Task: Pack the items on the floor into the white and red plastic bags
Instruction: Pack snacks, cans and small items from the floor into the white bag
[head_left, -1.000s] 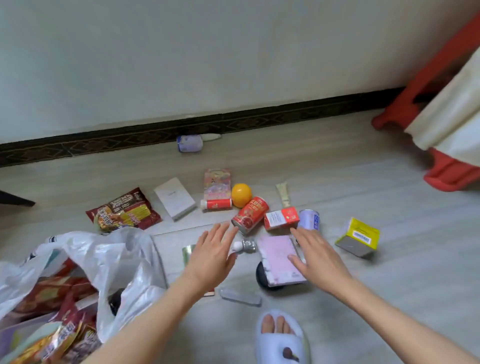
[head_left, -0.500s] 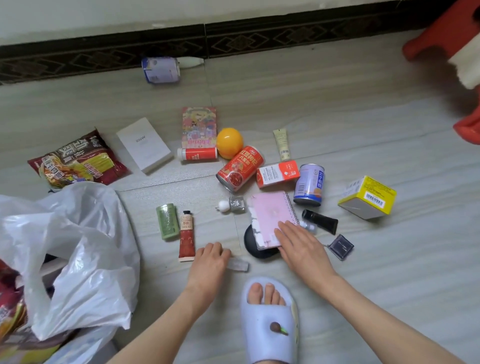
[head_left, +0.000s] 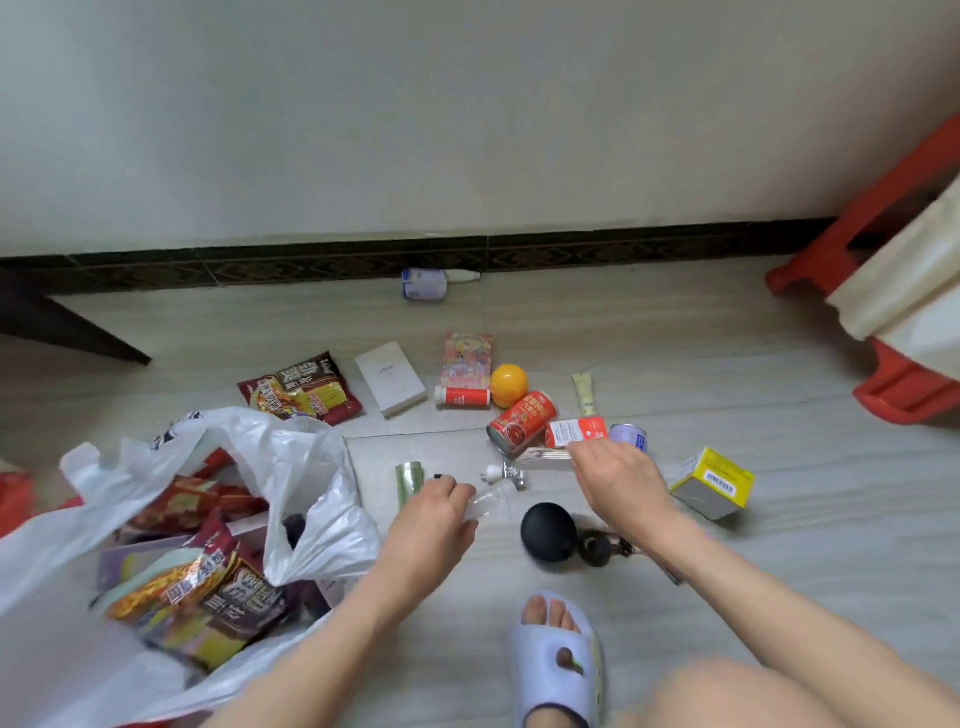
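Your left hand (head_left: 434, 514) now grips a clear little tube (head_left: 485, 501) that lay on the floor half a second ago; your right hand (head_left: 618, 480) has lifted the pink notebook (head_left: 545, 458) off the black round case (head_left: 549, 531), pinching its edge. Both are ready for the white bag (head_left: 291, 467), open at your left and already holding snack packets. Cans, boxes and an orange remain on the pale tiled floor (head_left: 727, 364) below a grey wall.

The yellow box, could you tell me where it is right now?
In the head view the yellow box lies on the floor, right of the right hand.
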